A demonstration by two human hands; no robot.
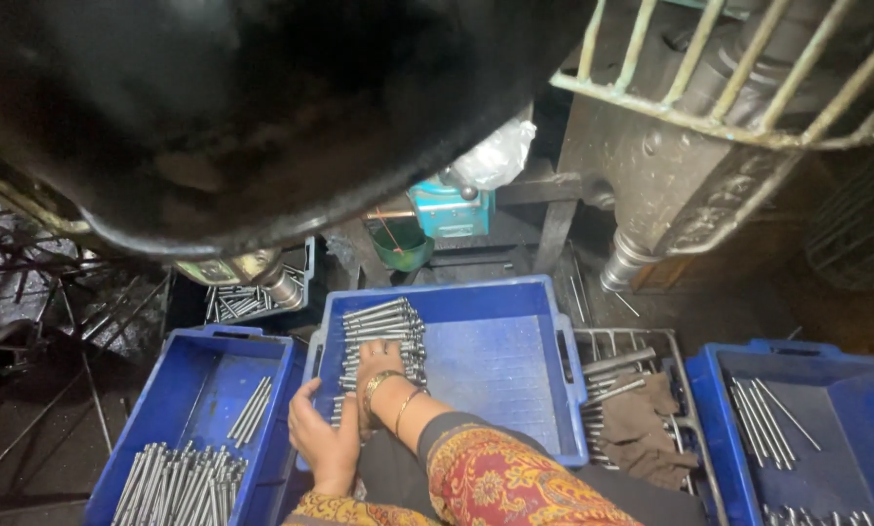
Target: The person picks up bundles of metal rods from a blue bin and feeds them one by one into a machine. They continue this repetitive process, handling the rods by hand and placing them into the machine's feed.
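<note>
The right hand (377, 365) reaches into the middle blue tray (500, 365) and rests palm-down on a stack of metal rods (383, 336) along the tray's left side. Its fingers lie spread over the rods, but they are mostly hidden under the hand, so I cannot tell whether the grip is closed on any rod. Gold bangles (388, 390) circle the wrist, and a patterned red and yellow sleeve (515, 482) covers the forearm.

The left hand (322, 436) sits at the near left corner of the same tray, by its rim. Its grip is loosely curled, thumb apart from the fingers, and it holds nothing that I can see.

The rods in the middle tray lie side by side in a neat pile running from the far wall toward the right hand; the rest of the tray floor is bare ribbed plastic.

To the left stands a second blue tray (198, 390), with a heap of rods (179, 482) at its near end and a few loose ones (252, 409) further back. To the right a wire basket (642, 341) holds several rods and a brown cloth (642, 419). Further right a third blue tray (836, 438) holds a handful of thinner rods (768, 419). Behind the trays, a small crate (247, 297) holds more rods, near a green bucket (400, 244) and a grey machine body (651, 175).
</note>
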